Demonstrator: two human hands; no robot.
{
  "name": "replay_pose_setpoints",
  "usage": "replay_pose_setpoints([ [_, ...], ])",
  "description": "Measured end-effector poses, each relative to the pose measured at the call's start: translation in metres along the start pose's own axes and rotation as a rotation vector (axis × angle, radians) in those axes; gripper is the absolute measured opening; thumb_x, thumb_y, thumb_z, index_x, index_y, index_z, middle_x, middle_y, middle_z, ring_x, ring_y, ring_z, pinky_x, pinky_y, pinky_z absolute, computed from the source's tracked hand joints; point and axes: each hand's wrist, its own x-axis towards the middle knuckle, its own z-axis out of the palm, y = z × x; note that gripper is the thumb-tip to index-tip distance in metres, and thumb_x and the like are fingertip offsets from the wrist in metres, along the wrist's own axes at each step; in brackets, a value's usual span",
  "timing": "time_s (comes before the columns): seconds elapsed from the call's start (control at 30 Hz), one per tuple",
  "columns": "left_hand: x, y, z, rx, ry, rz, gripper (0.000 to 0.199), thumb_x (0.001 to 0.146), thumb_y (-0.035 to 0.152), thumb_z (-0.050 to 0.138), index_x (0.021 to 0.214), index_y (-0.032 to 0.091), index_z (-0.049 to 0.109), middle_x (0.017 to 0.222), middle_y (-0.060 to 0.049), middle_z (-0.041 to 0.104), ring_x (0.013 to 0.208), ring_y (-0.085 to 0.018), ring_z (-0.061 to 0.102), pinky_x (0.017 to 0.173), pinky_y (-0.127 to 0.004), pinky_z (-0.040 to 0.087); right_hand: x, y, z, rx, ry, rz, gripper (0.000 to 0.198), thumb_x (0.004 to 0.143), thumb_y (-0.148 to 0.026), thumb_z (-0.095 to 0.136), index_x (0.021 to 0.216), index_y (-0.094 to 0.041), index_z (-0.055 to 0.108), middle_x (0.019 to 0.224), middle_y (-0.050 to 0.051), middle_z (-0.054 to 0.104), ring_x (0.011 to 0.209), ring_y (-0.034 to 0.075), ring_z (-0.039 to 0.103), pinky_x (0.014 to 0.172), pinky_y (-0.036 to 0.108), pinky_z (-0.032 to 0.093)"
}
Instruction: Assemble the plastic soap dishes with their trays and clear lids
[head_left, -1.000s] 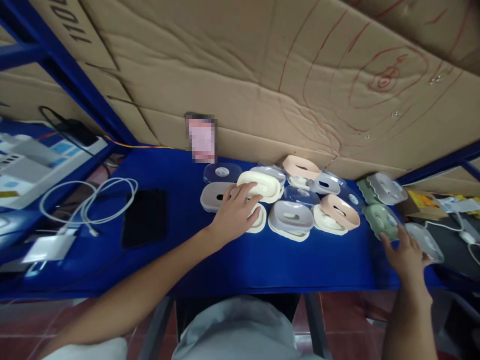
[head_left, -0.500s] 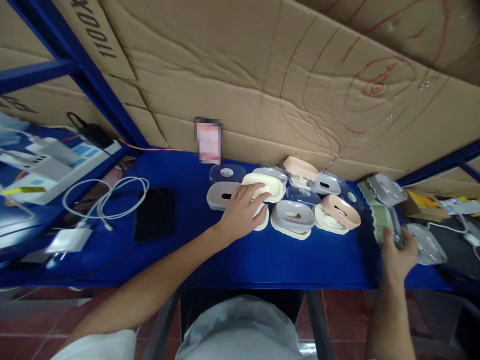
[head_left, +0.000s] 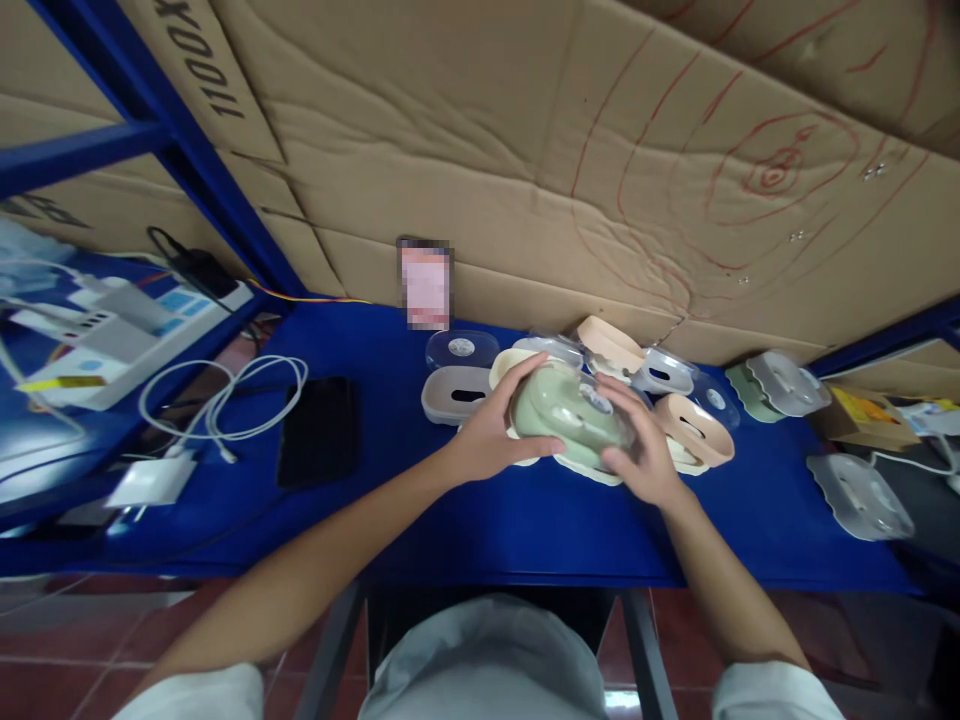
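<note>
We hold a green box (head_left: pixel 570 412) with a clear lid between both hands, lifted just above the cluster of small boxes at the middle of the blue table (head_left: pixel 465 520). Our left hand (head_left: pixel 491 430) cups its left end, fingers curled over the top and thumb beneath. Our right hand (head_left: pixel 637 440) grips the right end, fingers spread across the lid. A gray box (head_left: pixel 454 394) sits just left of the hands, a pink box (head_left: pixel 694 428) just right. A black phone (head_left: pixel 316 430) and white cable (head_left: pixel 225 395) lie well apart to the left.
</note>
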Motion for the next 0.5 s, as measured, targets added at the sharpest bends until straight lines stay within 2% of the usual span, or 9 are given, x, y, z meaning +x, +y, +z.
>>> replay_pose_setpoints([
  [0.07,0.003,-0.001,-0.005,0.055,0.057,-0.019,0.096,0.085,0.049,0.089,0.163,0.031,0.037,0.170,-0.014,0.042,0.159,-0.037,0.041,0.131,-0.058,0.037,0.007,0.015,0.004,0.022,0.095,0.059,0.061,0.105,-0.061,0.055,0.157,-0.029,0.050,0.162,0.014,0.053,0.154,0.035,0.047,0.126,0.060,0.042],
  [0.13,0.004,-0.002,-0.007,0.116,0.119,-0.038,0.094,0.083,0.047,0.090,0.161,0.029,0.040,0.170,-0.014,0.042,0.159,-0.037,0.039,0.132,-0.058,0.034,0.009,0.031,0.004,-0.061,0.188,0.143,0.061,0.105,-0.058,0.059,0.157,-0.028,0.049,0.164,0.014,0.050,0.156,0.034,0.044,0.128,0.061,0.038],
  [0.23,0.004,-0.004,-0.006,0.183,0.205,-0.060,0.088,0.085,0.047,0.087,0.158,0.027,0.042,0.167,-0.014,0.046,0.156,-0.035,0.044,0.131,-0.056,0.035,0.007,0.042,0.003,-0.231,0.208,0.211,0.064,0.105,-0.054,0.061,0.161,-0.030,0.045,0.173,0.014,0.037,0.162,0.035,0.033,0.130,0.065,0.031],
  [0.3,0.004,-0.006,-0.004,0.211,0.230,-0.062,0.085,0.087,0.050,0.085,0.156,0.026,0.043,0.164,-0.015,0.049,0.154,-0.035,0.047,0.130,-0.055,0.037,0.006,0.040,0.005,-0.290,0.137,0.167,0.064,0.107,-0.054,0.056,0.165,-0.032,0.040,0.178,0.012,0.029,0.166,0.036,0.025,0.131,0.068,0.027],
  [0.37,0.003,-0.009,-0.003,0.226,0.220,-0.057,0.084,0.088,0.053,0.084,0.156,0.025,0.043,0.163,-0.015,0.050,0.152,-0.034,0.049,0.129,-0.053,0.039,0.007,0.031,0.009,-0.304,0.014,0.075,0.066,0.107,-0.056,0.055,0.167,-0.033,0.037,0.177,0.010,0.031,0.166,0.036,0.025,0.131,0.068,0.025],
  [0.43,0.002,-0.013,-0.002,0.243,0.192,-0.050,0.086,0.088,0.056,0.083,0.157,0.025,0.042,0.163,-0.016,0.050,0.153,-0.035,0.048,0.128,-0.053,0.040,0.010,0.021,0.015,-0.282,-0.113,-0.009,0.061,0.108,-0.055,0.056,0.164,-0.035,0.043,0.168,0.008,0.049,0.163,0.034,0.033,0.130,0.066,0.026],
  [0.5,0.002,-0.017,-0.004,0.268,0.173,-0.043,0.089,0.088,0.058,0.083,0.159,0.026,0.040,0.164,-0.017,0.048,0.153,-0.036,0.048,0.128,-0.054,0.040,0.013,0.015,0.021,-0.246,-0.189,-0.040,0.047,0.111,-0.049,0.052,0.156,-0.036,0.055,0.151,0.006,0.066,0.157,0.031,0.043,0.129,0.063,0.028],
])
